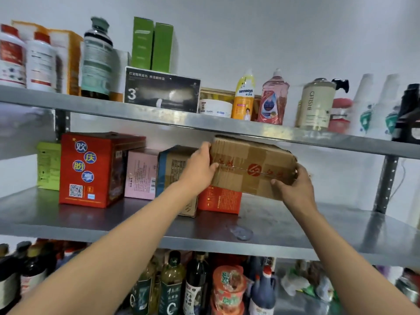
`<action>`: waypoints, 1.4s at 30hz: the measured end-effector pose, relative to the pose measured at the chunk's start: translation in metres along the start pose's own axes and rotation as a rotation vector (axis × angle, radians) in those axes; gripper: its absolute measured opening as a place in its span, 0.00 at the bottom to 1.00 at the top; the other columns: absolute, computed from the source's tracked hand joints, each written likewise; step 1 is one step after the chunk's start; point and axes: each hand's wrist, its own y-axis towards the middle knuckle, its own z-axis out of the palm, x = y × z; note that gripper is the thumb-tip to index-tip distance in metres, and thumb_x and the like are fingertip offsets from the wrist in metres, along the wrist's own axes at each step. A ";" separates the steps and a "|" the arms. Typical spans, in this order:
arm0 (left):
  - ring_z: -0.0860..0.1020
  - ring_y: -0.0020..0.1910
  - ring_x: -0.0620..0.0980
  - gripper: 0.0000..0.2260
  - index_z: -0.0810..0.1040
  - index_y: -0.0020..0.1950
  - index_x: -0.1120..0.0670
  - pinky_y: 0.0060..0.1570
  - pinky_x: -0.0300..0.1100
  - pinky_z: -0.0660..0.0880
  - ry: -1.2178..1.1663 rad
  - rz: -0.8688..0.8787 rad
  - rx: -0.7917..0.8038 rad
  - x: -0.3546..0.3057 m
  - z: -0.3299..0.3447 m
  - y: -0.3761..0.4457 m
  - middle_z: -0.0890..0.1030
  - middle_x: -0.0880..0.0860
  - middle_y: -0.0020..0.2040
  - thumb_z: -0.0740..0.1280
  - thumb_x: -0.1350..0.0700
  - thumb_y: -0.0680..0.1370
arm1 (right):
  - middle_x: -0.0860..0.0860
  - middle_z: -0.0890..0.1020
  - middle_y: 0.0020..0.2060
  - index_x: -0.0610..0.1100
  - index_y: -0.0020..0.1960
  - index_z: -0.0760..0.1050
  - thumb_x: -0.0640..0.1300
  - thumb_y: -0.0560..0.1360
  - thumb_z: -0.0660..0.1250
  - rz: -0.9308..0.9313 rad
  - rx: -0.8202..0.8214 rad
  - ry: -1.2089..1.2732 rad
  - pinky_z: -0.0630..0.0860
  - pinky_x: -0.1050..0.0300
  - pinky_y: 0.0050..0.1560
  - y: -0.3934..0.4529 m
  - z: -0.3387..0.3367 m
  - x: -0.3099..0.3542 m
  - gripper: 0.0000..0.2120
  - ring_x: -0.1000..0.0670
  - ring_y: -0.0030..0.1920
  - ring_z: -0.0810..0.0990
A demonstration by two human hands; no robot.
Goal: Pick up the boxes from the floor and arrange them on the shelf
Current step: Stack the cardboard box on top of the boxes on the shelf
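Observation:
A brown cardboard box [252, 165] with red print and clear tape sits tilted on top of an orange-red box [219, 200] on the middle metal shelf [318, 228]. My left hand [200, 165] grips its left end, fingers over the top edge. My right hand [293, 186] holds its lower right corner, thumb on the front face. To the left on the same shelf stand a blue-edged carton [173, 169], a pink box [141, 175], a big red box [91, 170] and a green box [48, 165].
The top shelf [159, 118] carries bottles, a black box [161, 89] and green cartons close above the brown box. The bottom shelf holds several dark bottles [196, 283] and cup noodles. The middle shelf's right part is bare metal beside a steel upright [385, 185].

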 end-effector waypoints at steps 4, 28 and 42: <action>0.77 0.56 0.53 0.12 0.66 0.60 0.53 0.54 0.49 0.76 0.069 -0.039 -0.049 -0.005 0.014 0.027 0.78 0.55 0.57 0.65 0.56 0.79 | 0.50 0.78 0.60 0.50 0.71 0.65 0.39 0.73 0.72 -0.019 0.028 0.085 0.76 0.51 0.61 0.040 0.012 -0.018 0.30 0.50 0.58 0.77; 0.76 0.43 0.48 0.11 0.73 0.42 0.56 0.44 0.47 0.77 0.051 -0.054 -0.285 -0.012 0.052 0.032 0.77 0.49 0.42 0.61 0.72 0.73 | 0.54 0.78 0.50 0.48 0.58 0.65 0.38 0.72 0.73 0.001 -0.080 0.302 0.78 0.53 0.53 0.051 0.012 -0.070 0.21 0.53 0.49 0.80; 0.78 0.49 0.47 0.17 0.65 0.65 0.53 0.49 0.42 0.77 -0.120 -0.139 -0.260 0.003 0.044 0.035 0.78 0.50 0.52 0.65 0.56 0.79 | 0.50 0.81 0.53 0.50 0.57 0.65 0.38 0.75 0.70 -0.035 -0.073 0.300 0.78 0.53 0.54 0.063 0.031 -0.066 0.18 0.50 0.51 0.80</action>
